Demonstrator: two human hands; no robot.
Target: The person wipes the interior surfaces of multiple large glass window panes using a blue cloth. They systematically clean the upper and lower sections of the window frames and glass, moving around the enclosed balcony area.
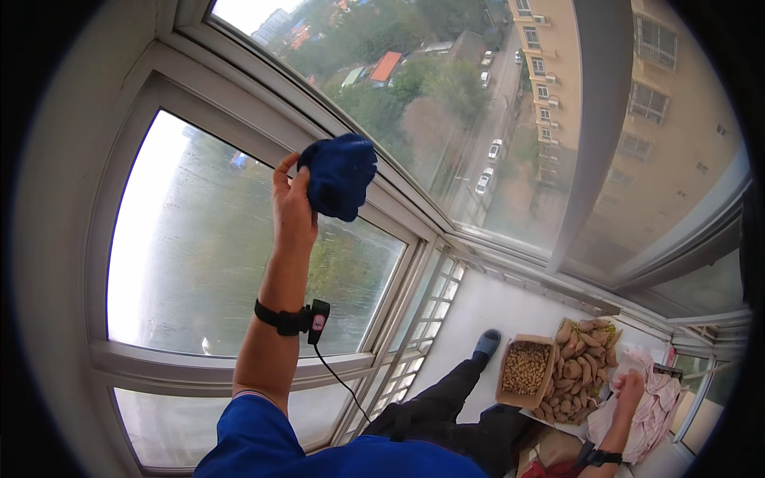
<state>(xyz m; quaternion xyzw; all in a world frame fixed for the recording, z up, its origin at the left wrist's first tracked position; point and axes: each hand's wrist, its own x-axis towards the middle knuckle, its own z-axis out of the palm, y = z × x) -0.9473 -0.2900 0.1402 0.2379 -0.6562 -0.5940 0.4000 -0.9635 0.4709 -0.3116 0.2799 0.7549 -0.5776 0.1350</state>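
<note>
My left hand [296, 206] is raised, its thumb and fingers gripping a bunched dark blue cloth [339, 176]. Cloth and hand are in front of the upper rail of a framed window pane [221, 257] streaked with marks; whether the cloth touches the rail, I cannot tell. To the lower right, my right hand [629, 385] is curled into a loose fist, with nothing visible in it. Behind it in view lies a pink striped cloth [645, 412]; any contact is unclear.
On the white floor [460, 322], an open cardboard box [499, 382] holds peanuts in their shells. Beside it lies a pile of sweet potatoes [577, 367]. My slippered foot [488, 342] is near the box. A cable [340, 379] trails from my left wrist strap [287, 321]. A metal railing [433, 305] borders the floor.
</note>
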